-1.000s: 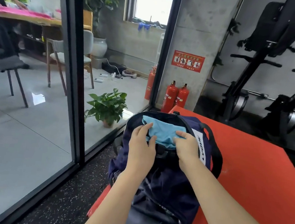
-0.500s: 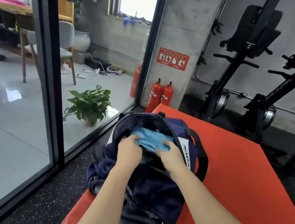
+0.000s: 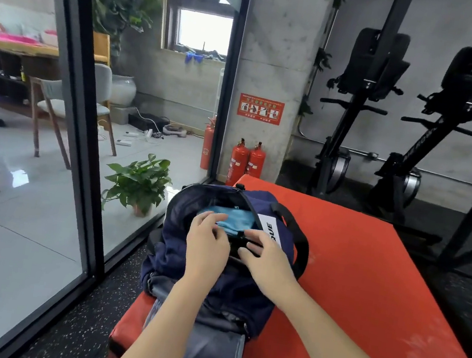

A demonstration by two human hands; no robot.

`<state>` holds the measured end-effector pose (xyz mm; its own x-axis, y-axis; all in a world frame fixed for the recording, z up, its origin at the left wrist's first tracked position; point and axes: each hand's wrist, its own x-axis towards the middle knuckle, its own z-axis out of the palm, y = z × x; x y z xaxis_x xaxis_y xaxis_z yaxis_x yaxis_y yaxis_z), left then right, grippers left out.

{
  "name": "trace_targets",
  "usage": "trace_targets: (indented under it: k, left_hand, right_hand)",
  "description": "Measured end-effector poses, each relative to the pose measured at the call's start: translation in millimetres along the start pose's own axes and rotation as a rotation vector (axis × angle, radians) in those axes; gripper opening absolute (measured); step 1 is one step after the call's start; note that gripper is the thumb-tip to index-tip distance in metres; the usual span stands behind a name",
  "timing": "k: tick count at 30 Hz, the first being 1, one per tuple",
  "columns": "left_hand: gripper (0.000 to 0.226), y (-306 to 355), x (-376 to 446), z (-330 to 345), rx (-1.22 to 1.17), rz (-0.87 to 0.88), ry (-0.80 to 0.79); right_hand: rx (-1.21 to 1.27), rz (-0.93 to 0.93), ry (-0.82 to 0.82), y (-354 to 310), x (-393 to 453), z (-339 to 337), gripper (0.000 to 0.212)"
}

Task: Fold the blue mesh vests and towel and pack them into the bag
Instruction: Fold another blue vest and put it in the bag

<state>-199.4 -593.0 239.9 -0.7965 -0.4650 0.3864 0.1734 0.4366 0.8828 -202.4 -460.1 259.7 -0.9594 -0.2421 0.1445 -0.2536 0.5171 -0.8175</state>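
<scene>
Pressing relaxed fingers, left hand [image 3: 208, 243] and right hand [image 3: 266, 257] tuck blue cloth [image 3: 230, 220] inside the bag [image 3: 232, 281] mouth; loosely packed, it could spring out or snag.

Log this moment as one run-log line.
stage: packing | light blue cloth inside open navy bag on red mat | left hand on cloth | right hand at bag opening

My bag [image 3: 213, 285] lies on the mat [image 3: 365, 288], folded cloth [image 3: 227, 220] in its open mouth, both my hands at that opening. Potted plant [image 3: 138, 183] left; fire extinguishers [image 3: 246, 162] behind.
</scene>
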Motion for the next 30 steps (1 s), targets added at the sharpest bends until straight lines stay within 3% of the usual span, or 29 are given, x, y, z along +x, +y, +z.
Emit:
trace_targets:
  k: [11, 20, 24, 30]
  left_hand:
    - [0.026, 70.3, -146.2, 59.1, 0.000, 0.275, -0.375]
    - [0.026, 151.8, -282.5, 158.0, -0.067, 0.371, -0.859]
    - [0.029, 177.4, -345.8, 219.3, 0.020, 0.422, -1.088]
    - [0.037, 166.3, -435.6, 293.6, 0.277, 0.339, -1.361]
  right_hand:
    - [0.045, 0.115, 0.219, 89.2, -153.2, -123.0, 0.022]
    - [-0.034, 0.339, 0.452, 198.1, -298.1, -233.1, 0.021]
    - [-0.083, 0.497, 0.514, 251.1, -358.8, -265.4, 0.020]
    - [-0.104, 0.714, 0.499, 334.6, -436.2, -288.1, 0.013]
